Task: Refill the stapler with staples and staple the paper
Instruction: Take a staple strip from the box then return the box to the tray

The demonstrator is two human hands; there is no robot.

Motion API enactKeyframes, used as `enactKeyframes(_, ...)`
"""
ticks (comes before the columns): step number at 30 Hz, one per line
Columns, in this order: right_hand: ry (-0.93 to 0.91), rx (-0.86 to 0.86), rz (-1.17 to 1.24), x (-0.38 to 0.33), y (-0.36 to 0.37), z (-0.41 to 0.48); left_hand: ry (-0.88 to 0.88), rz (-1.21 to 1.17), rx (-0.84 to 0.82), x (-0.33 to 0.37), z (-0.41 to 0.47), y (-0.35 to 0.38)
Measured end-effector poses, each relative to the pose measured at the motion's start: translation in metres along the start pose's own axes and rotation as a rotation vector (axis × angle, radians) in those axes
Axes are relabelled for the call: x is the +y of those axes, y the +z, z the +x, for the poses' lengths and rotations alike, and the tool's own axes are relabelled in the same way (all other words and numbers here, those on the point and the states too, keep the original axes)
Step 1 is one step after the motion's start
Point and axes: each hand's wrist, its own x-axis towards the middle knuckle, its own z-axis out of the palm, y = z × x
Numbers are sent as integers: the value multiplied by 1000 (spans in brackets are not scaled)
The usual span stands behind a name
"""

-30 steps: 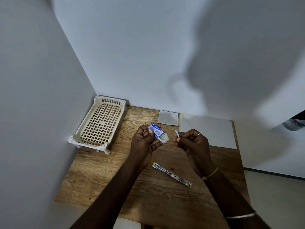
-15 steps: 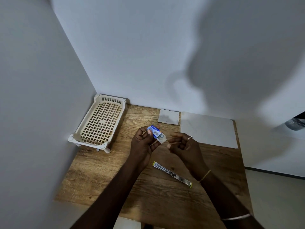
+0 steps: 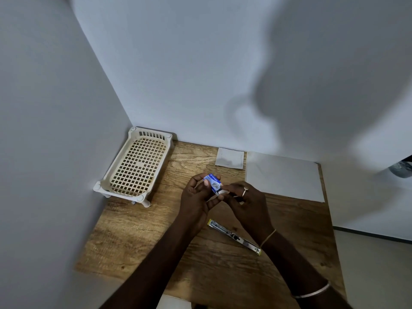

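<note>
My left hand (image 3: 196,204) holds a small blue staple box (image 3: 213,180) above the wooden table (image 3: 145,241). My right hand (image 3: 247,204) meets it from the right, fingertips on the white inner tray that sticks out of the box's lower end. A pale sliver among the right fingers looks like a staple strip (image 3: 236,196). The stapler (image 3: 231,236), silver with yellow ends, lies folded open flat on the table just below both hands, partly under my right wrist. A large white paper sheet (image 3: 283,175) lies at the back right.
A cream plastic lattice tray (image 3: 138,166) stands in the back left corner against the walls. A small white square of paper (image 3: 229,157) lies by the back wall. The table's right edge drops to the floor.
My right hand moved left from a gap beside the box until its fingertips touch the box's white end. The left hand and stapler stayed in place.
</note>
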Motion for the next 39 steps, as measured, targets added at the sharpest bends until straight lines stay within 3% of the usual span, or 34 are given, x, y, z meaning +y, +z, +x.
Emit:
enactKeyframes(10,-204,-57,-263,13,12,-3,-19,17,49,-6,0,-16)
enactKeyframes(24,33,-40,-16,14,36,13,-31,74,-3,-1,6,-39)
enactKeyframes(35,76,-109,154,-10,93,51,130,88,291,38,24,-72)
enactKeyframes(39,104,-179,111,-23,135,76,242,374,435,63,36,-107)
